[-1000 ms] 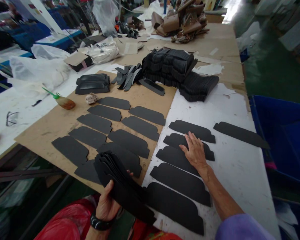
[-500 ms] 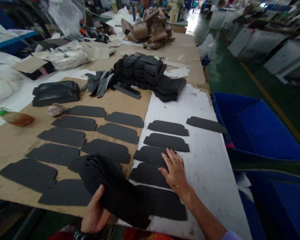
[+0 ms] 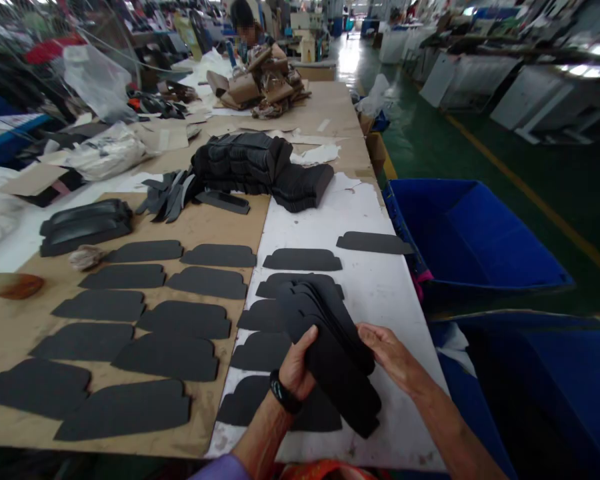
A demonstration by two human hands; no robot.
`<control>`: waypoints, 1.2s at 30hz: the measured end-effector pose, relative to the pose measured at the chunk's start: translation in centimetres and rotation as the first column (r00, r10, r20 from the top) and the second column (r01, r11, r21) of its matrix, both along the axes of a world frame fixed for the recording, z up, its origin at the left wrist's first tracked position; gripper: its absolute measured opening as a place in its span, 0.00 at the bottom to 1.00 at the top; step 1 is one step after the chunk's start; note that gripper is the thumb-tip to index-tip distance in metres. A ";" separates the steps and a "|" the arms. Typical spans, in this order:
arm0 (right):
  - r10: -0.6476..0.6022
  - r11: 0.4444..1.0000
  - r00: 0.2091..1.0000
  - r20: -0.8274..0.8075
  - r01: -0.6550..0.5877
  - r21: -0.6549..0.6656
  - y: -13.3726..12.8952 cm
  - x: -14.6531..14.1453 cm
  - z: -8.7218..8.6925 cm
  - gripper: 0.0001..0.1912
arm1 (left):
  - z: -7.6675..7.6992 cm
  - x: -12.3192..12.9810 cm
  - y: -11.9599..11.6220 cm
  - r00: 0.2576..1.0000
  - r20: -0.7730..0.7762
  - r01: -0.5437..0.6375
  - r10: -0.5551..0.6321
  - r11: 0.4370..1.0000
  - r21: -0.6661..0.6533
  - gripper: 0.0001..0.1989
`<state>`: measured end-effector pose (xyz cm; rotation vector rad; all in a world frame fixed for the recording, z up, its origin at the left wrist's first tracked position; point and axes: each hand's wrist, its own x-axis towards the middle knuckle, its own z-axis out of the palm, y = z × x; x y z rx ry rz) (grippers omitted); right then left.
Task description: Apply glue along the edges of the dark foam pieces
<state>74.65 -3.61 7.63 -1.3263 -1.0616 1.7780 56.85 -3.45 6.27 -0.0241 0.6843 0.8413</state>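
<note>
"One fanned sheaf of thin, matte black, notched pieces (image 3: 330, 360): where is it?"

"Held up over the white-topped side of the desk (image 3: 380, 293), at five o'clock from the middle of the view. The left hand (image 3: 299, 367) is closed round its lower-left edge, thumb across the front, fingers hidden behind."

"And the right hand (image 3: 387, 348)?"

"At three o'clock on the sheaf, thumb and forefinger pinching its edge; I can't tell how many pieces they have."

"Which step would you call it?"

"Parting or evening the fan in mid-air, I'd judge, with similar flat black pieces (image 3: 125, 408) lying in rows from eight to eleven o'clock of it. The next move calls for a steady left grip and a fine right pinch, since such thin pieces could slide together."

"Any brands or labels?"

"None I can read (the glossy black wristband (image 3: 283, 392) at the left wrist shows no legible mark either)."
</note>
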 end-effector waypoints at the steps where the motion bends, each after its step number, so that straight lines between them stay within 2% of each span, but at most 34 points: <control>1: -0.008 1.000 1.000 0.023 0.008 -0.003 0.0 0.8 -0.3 0.22 | -0.1 0.7 0.1 1.000 -0.009 -0.005 0.005 1.000 -0.003 0.14; 8: -0.068 0.996 0.979 0.194 0.057 0.063 1.5 5.1 -3.4 0.20 | -0.8 3.4 0.5 0.992 -0.105 -0.073 0.064 0.994 -0.083 0.13; 13: -0.093 0.992 0.958 0.271 0.065 0.109 3.5 8.7 -4.7 0.23 | -1.3 3.2 0.6 0.985 -0.137 -0.125 0.108 0.984 -0.125 0.11; 18: -0.087 0.989 0.921 0.379 0.033 0.145 5.2 12.0 -5.4 0.22 | -1.5 2.9 0.8 0.986 -0.092 -0.151 0.138 0.977 -0.153 0.12; 22: -0.068 0.984 0.884 0.462 -0.016 0.176 6.3 13.6 -4.9 0.21 | -1.6 3.1 1.5 0.991 -0.070 -0.125 0.115 0.977 -0.175 0.14; 27: -0.125 0.968 0.799 0.589 -0.033 0.250 8.0 14.6 -2.7 0.19 | -1.5 3.4 2.3 0.992 -0.081 -0.113 0.098 0.970 -0.214 0.15; 30: -0.199 0.937 0.664 0.721 -0.086 0.338 9.1 15.0 -1.7 0.18 | -1.4 3.4 2.7 0.989 -0.104 -0.131 0.109 0.964 -0.231 0.14; 33: -0.241 0.891 0.523 0.817 -0.214 0.400 10.1 15.0 -1.2 0.17 | -1.3 3.4 3.0 0.986 -0.121 -0.141 0.113 0.956 -0.255 0.14; 36: -0.260 0.868 0.469 0.844 -0.270 0.417 10.7 14.6 -0.8 0.16 | -1.4 3.4 3.1 0.981 -0.152 -0.157 0.119 0.948 -0.275 0.12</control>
